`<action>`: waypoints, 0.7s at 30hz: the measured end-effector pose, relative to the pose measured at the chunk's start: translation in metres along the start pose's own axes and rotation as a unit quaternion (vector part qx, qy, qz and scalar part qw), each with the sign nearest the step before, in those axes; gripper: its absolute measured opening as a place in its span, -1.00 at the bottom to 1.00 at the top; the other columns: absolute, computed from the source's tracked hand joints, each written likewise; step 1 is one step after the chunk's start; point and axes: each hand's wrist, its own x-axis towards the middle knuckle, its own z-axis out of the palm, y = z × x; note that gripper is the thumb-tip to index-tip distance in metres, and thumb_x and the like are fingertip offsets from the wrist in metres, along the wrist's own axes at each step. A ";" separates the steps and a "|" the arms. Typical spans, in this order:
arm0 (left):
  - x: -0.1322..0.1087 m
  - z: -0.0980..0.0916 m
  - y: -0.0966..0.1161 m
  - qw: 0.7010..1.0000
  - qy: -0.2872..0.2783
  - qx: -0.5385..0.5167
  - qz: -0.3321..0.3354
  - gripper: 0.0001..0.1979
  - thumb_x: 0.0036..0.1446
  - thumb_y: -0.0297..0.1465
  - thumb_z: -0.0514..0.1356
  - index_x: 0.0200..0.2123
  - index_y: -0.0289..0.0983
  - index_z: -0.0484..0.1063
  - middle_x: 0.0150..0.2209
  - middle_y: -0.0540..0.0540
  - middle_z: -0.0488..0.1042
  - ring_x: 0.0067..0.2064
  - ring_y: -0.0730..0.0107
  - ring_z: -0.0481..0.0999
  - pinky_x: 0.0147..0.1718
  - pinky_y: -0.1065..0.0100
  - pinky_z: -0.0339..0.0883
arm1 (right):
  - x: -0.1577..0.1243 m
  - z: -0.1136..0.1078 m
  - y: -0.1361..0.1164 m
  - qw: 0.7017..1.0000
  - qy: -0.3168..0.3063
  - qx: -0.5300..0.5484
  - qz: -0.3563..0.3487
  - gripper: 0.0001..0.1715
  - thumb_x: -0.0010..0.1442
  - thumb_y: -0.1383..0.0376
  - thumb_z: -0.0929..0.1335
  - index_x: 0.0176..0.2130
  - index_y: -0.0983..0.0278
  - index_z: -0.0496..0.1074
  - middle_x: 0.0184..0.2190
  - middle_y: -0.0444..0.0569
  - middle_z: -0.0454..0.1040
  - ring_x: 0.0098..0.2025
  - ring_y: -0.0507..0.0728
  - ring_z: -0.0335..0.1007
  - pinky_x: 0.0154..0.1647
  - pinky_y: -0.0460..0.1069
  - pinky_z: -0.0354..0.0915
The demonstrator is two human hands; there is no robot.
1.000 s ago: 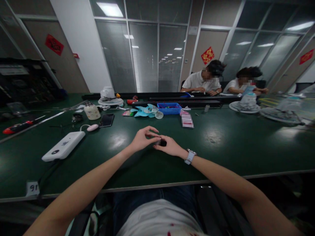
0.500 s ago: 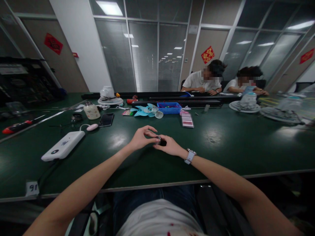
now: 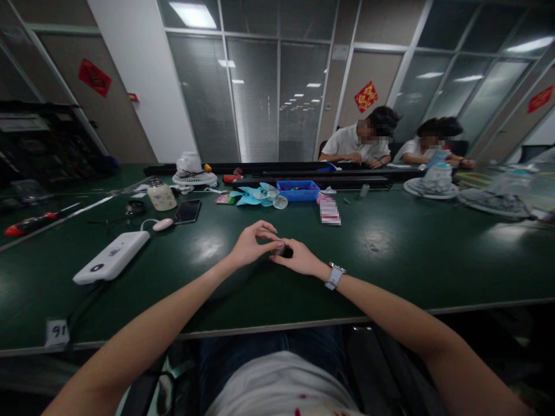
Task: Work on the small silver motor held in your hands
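A small grey round part (image 3: 278, 249), perhaps metal, stands between my two hands just above the green table; its exact kind is too small to make out. My right hand (image 3: 300, 255) grips it from the right, thumb below and fingers above. From the other side, my left hand (image 3: 250, 245) pinches at its top with the thumb, while the left fingers curve over it. Part of it is covered by my fingertips. Beyond the hands are a blue tray (image 3: 299, 190) of small parts and a light-blue fan blade (image 3: 254, 195).
A white power bank (image 3: 111, 257), a phone (image 3: 188, 211) and a cream bottle (image 3: 161, 195) are on the left. A pink-and-white packet (image 3: 330, 211) lies past my right hand. Fan assemblies (image 3: 431, 184) stand at the right. Two people sit across the table.
The small grey part has turned or tilted slightly between my fingers, and my left thumb and fingers have shifted a little. Both hands stay in nearly the same place.
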 end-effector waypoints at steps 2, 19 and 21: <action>0.001 0.000 -0.002 1.000 0.002 -0.009 0.005 -0.61 -0.02 -0.25 0.37 -0.21 -0.25 0.30 -0.30 -0.14 0.64 -0.21 0.19 0.64 -0.13 0.20 0.45 | 0.000 0.000 0.001 1.000 0.005 -0.007 -0.001 -0.58 0.12 0.11 0.44 -0.10 0.30 0.45 -0.24 -0.01 0.51 -0.22 0.15 0.39 -0.20 0.02 0.27; -0.002 0.000 -0.002 0.999 -0.020 -0.013 0.021 -0.61 0.06 -0.28 0.33 -0.09 -0.27 0.32 -0.29 -0.13 0.62 -0.14 0.20 0.61 -0.05 0.19 0.40 | -0.001 -0.001 -0.003 1.000 0.001 -0.007 -0.007 -0.58 0.12 0.15 0.44 -0.07 0.31 0.43 -0.21 0.00 0.52 -0.21 0.15 0.42 -0.21 0.01 0.27; -0.001 0.000 -0.003 0.999 -0.022 -0.012 0.023 -0.63 0.08 -0.30 0.32 -0.09 -0.27 0.32 -0.28 -0.12 0.62 -0.15 0.21 0.61 -0.06 0.19 0.40 | -0.001 -0.001 -0.001 1.000 0.002 -0.019 -0.012 -0.58 0.13 0.13 0.44 -0.07 0.31 0.43 -0.21 0.00 0.52 -0.21 0.15 0.41 -0.21 0.01 0.26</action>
